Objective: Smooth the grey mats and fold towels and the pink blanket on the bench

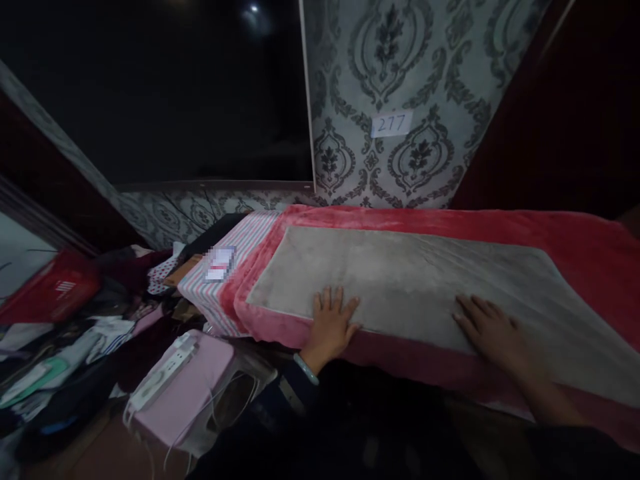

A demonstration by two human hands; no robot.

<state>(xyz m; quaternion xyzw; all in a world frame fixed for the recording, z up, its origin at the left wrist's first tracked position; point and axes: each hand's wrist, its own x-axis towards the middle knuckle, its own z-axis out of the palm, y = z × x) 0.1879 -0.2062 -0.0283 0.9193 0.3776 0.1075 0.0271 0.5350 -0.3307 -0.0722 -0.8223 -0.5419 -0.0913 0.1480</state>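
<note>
A grey plush cloth [400, 280] lies spread out flat over a red and pink fleece blanket [505, 227]. Near its front left edge, my left hand [330, 327] rests on the cloth with the fingers spread; a pale bracelet circles that wrist. Farther right, my right hand [493, 330] lies on the same cloth, palm down and fingers stretched. Faint creases run across the cloth beyond the right hand. Neither hand grips anything. The blanket covers a long low surface and hangs over its front edge.
A striped cloth [250, 237] pokes out left of the blanket. A pink stool [210, 367] bears a power strip [167, 373] with trailing cables. Clothes [95, 353] and a red bag [55, 287] are heaped at far left. Behind stand a large dark television [165, 93] and a patterned wall.
</note>
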